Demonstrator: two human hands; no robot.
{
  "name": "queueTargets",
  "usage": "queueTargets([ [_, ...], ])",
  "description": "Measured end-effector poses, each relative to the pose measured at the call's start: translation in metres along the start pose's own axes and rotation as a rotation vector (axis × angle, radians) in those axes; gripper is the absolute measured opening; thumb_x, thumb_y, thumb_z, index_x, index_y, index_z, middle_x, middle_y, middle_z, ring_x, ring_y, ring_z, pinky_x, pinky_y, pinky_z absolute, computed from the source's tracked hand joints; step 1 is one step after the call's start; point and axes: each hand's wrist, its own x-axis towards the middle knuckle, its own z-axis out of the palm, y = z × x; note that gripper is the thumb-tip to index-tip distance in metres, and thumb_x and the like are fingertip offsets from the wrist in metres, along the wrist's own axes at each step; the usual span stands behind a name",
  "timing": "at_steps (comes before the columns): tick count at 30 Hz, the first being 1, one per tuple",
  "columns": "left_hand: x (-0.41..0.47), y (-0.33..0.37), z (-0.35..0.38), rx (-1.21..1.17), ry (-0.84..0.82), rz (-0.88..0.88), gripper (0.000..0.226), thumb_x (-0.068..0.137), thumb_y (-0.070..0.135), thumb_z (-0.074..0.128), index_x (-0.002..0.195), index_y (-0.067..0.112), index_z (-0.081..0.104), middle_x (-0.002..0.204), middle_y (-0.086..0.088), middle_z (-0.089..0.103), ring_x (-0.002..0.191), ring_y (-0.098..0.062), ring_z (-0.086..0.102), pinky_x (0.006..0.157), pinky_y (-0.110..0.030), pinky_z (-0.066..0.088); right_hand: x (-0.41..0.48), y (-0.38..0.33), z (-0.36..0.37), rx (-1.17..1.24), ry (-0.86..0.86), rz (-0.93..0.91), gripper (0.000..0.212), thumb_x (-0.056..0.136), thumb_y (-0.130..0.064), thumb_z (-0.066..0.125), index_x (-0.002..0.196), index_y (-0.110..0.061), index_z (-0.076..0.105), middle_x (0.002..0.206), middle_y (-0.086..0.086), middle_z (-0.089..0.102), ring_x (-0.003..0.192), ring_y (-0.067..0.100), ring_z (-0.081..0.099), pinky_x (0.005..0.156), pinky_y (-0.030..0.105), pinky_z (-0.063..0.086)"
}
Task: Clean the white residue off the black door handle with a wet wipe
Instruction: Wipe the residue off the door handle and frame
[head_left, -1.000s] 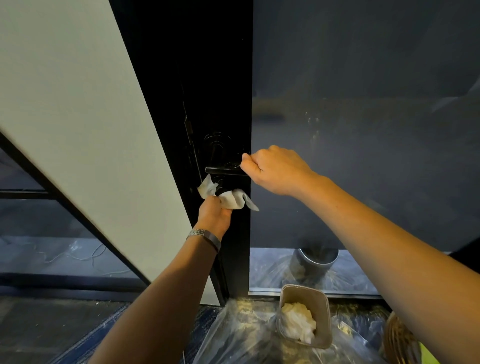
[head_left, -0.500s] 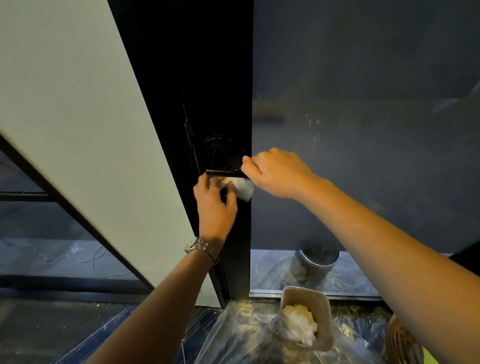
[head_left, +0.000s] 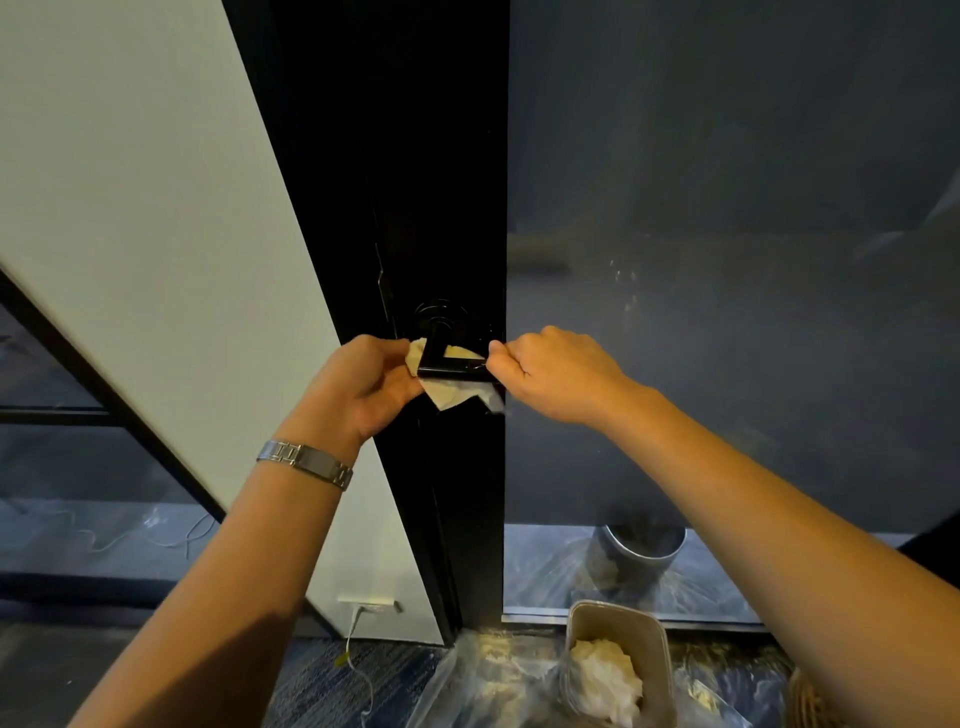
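The left hand (head_left: 363, 387) (steel watch band on its wrist) has its grip clamped on a crumpled white wet wipe (head_left: 451, 391), pressed behind and beneath the black angular lever door handle (head_left: 445, 368) on the black door frame (head_left: 415, 208). The right hand (head_left: 558, 374) is fisted around the handle's right end.

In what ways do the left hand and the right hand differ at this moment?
The left hand holds the wet wipe against the door handle; the right hand holds no wipe and grips the handle's free end. The left wrist wears a metal watch; the right wrist is bare. Both hands are closed and touch the handle.
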Motion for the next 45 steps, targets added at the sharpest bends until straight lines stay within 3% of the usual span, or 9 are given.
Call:
queueTargets([
  [6,-0.008,-0.002,0.018,0.663,0.267,0.53,0.024,0.088,0.01,0.058,0.068,0.018,0.069,0.071,-0.012,0.059,0.058,-0.006,0.056,0.061,-0.016,0.05,0.0,0.001,0.002,0.002,0.003,-0.015,0.056,0.101,-0.033,0.025,0.05,-0.013,0.033,0.046,0.002,0.033,0.044,0.019,0.031,0.052,0.032,0.032],
  [10,0.004,-0.015,0.021,0.995,0.489,0.865,0.023,0.085,0.019,0.064,0.102,0.005,0.069,0.094,-0.005,0.066,0.073,-0.005,0.056,0.061,0.001,0.04,0.001,0.003,0.002,0.003,0.002,-0.026,0.055,0.101,-0.033,0.026,0.05,-0.013,0.031,0.046,0.002,0.031,0.044,0.019,0.029,0.049,0.031,0.029],
  [13,0.01,-0.024,0.027,1.164,0.47,1.095,0.018,0.086,0.007,0.059,0.101,0.002,0.068,0.103,-0.011,0.065,0.09,-0.014,0.058,0.073,0.004,0.036,0.0,0.002,0.002,-0.001,0.01,-0.032,0.056,0.101,-0.033,0.027,0.049,-0.013,0.032,0.046,0.002,0.032,0.044,0.019,0.031,0.049,0.032,0.031],
  [16,0.015,-0.02,0.03,1.32,0.353,1.224,0.011,0.084,0.005,0.061,0.092,0.002,0.067,0.097,-0.011,0.062,0.086,-0.009,0.05,0.076,-0.01,0.043,0.001,0.002,0.001,-0.003,0.008,-0.036,0.056,0.101,-0.032,0.027,0.049,-0.013,0.032,0.046,0.002,0.033,0.044,0.018,0.032,0.049,0.032,0.03],
  [23,0.014,-0.018,0.016,1.186,0.532,1.028,0.024,0.09,0.024,0.055,0.097,0.001,0.057,0.096,-0.012,0.059,0.079,-0.013,0.047,0.06,-0.003,0.035,0.001,0.003,0.001,-0.012,-0.001,-0.052,0.056,0.101,-0.032,0.026,0.05,-0.012,0.032,0.047,0.002,0.033,0.045,0.019,0.033,0.048,0.031,0.03],
  [28,0.012,-0.02,0.016,1.256,0.502,0.981,0.038,0.082,0.038,0.064,0.103,0.006,0.057,0.102,-0.007,0.056,0.083,-0.012,0.048,0.057,-0.003,0.034,0.002,0.002,0.0,-0.043,-0.006,-0.048,0.055,0.101,-0.033,0.026,0.05,-0.013,0.033,0.048,0.002,0.036,0.046,0.017,0.034,0.048,0.031,0.029],
  [37,0.012,-0.004,0.01,1.297,0.352,1.166,0.016,0.087,0.004,0.056,0.095,0.0,0.069,0.101,-0.018,0.064,0.089,-0.02,0.058,0.08,-0.011,0.042,0.002,0.005,0.002,-0.042,0.001,-0.059,0.055,0.101,-0.033,0.025,0.051,-0.012,0.031,0.047,0.002,0.034,0.045,0.018,0.034,0.047,0.03,0.027],
  [41,0.011,0.004,0.02,1.296,0.406,1.243,0.014,0.084,0.0,0.058,0.092,-0.004,0.068,0.097,-0.022,0.062,0.085,-0.014,0.049,0.074,0.006,0.033,0.002,0.005,0.002,-0.023,0.002,-0.061,0.055,0.101,-0.033,0.025,0.051,-0.013,0.03,0.047,0.002,0.032,0.045,0.019,0.032,0.048,0.031,0.028],
  [45,0.009,-0.003,0.012,1.342,0.455,1.192,0.015,0.086,-0.001,0.055,0.091,-0.006,0.068,0.092,-0.023,0.061,0.075,-0.026,0.056,0.063,-0.005,0.036,0.001,0.004,0.002,-0.017,0.008,-0.052,0.055,0.101,-0.033,0.025,0.05,-0.013,0.031,0.047,0.002,0.034,0.045,0.019,0.033,0.049,0.031,0.031],
])
